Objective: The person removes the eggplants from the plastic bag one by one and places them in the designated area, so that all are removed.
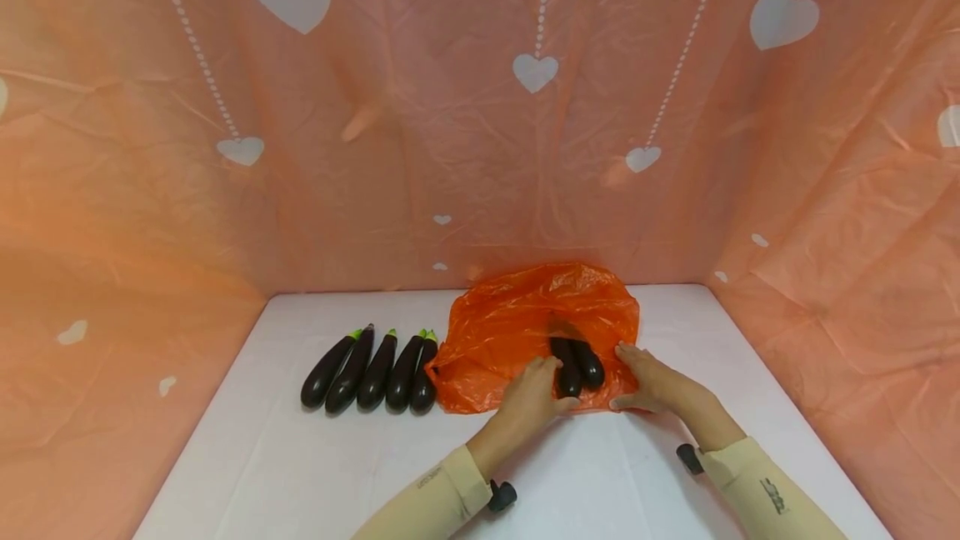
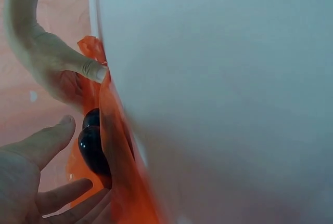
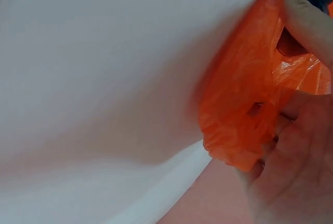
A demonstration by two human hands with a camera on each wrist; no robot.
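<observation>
An orange plastic bag (image 1: 495, 323) lies on the white table, its mouth toward me. Two dark eggplants (image 1: 590, 367) lie in it, their stem ends under the film and their rounded ends showing at the mouth. My left hand (image 1: 528, 394) is beside the nearer eggplant (image 2: 93, 148), thumb and fingers spread apart; whether it touches is hard to tell. At the right side of the mouth, my right hand (image 1: 651, 380) holds the bag's edge (image 3: 239, 109) between thumb and fingers. In the left wrist view, the right thumb (image 2: 92, 69) lies on that edge.
Several more eggplants (image 1: 378, 369) lie in a row left of the bag, stems pointing away; the rightmost touches or nearly touches the bag. White cloth (image 1: 300, 473) covers the table. A peach curtain (image 1: 420, 132) with white hearts encloses the back and sides.
</observation>
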